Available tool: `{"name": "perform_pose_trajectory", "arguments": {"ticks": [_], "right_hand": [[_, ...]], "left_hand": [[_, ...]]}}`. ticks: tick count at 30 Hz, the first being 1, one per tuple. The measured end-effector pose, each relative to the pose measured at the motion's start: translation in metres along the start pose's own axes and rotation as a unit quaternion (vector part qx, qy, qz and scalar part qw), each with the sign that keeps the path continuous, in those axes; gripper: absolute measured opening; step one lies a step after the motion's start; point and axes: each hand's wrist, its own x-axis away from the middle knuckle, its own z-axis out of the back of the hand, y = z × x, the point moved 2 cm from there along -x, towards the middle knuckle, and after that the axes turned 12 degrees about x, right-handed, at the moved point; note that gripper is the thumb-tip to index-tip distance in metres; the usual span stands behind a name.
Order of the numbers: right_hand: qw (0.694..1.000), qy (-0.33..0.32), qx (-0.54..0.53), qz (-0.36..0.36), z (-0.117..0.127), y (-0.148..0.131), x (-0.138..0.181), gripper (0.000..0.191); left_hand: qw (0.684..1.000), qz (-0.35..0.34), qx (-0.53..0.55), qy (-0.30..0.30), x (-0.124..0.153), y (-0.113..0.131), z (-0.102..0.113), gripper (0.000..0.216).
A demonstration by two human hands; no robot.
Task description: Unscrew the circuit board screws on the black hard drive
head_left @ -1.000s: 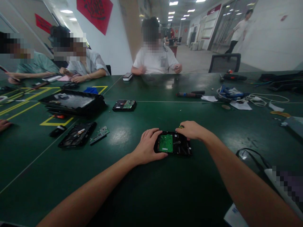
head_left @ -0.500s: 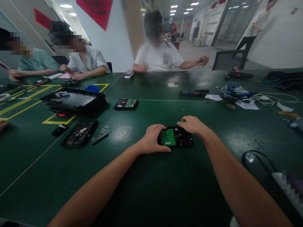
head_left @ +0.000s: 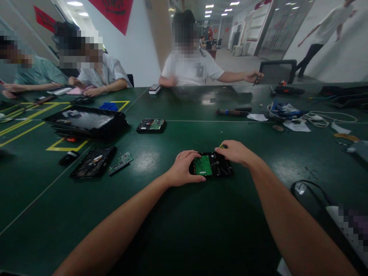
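Note:
A black hard drive [head_left: 221,165] with a green circuit board [head_left: 203,166] on its upper face lies flat on the dark green table. My left hand [head_left: 185,168] grips its left end, thumb along the near edge and fingers over the far edge. At the drive's far right edge, my right hand [head_left: 231,149] is closed on a small tool with a yellow and black handle [head_left: 222,146]. The tool's tip is hidden, so its exact kind does not show. Left of my hands lie an open black casing [head_left: 93,163] and a loose circuit board [head_left: 121,163].
A second drive [head_left: 151,125] and a black tray [head_left: 84,120] stand farther back. Beyond the line on the table are a dark tool [head_left: 233,111], paper [head_left: 257,117] and tangled cables [head_left: 287,109]. A black cable [head_left: 313,184] lies at right. Several people sit opposite.
The whole view has shifted slightly. Both my hands keep about the same places on the hard drive. Across the table, a person's hand has moved right, and a walking person has moved right in the background.

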Motion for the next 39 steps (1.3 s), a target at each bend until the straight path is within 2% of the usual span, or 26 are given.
{"name": "perform_pose_trajectory", "arguments": {"ticks": [5,11,14,17,28,30,34,39], "right_hand": [[0.998,0.051,0.016,0.01,0.009,0.007,0.003,0.033],[0.996,0.045,0.005,0.076,0.008,-0.009,0.008,0.029],[0.99,0.022,-0.015,0.14,0.002,-0.024,0.011,0.031],[0.985,-0.003,-0.026,0.172,-0.004,-0.028,0.011,0.036],[0.982,-0.069,-0.07,0.162,-0.006,-0.016,0.006,0.046],[0.986,-0.037,-0.062,0.154,0.0,-0.016,0.007,0.041],[0.992,0.087,-0.04,0.086,0.025,-0.017,0.015,0.032],[0.971,0.22,-0.081,0.053,0.055,-0.026,0.037,0.03]], "left_hand": [[1.0,0.005,0.002,0.0,-0.001,0.0,-0.001,0.082],[1.0,0.004,0.0,0.003,-0.002,-0.004,-0.002,0.084],[1.0,0.007,0.003,-0.004,-0.002,-0.004,-0.002,0.084],[1.0,0.013,0.012,-0.009,-0.003,-0.004,-0.001,0.083],[0.999,0.033,0.017,-0.007,-0.01,-0.008,-0.002,0.084],[0.999,0.031,0.013,-0.007,-0.01,-0.009,-0.003,0.084],[1.0,0.017,0.012,0.0,-0.007,-0.009,-0.003,0.082],[1.0,-0.006,0.007,0.014,-0.004,-0.007,-0.003,0.082]]}}
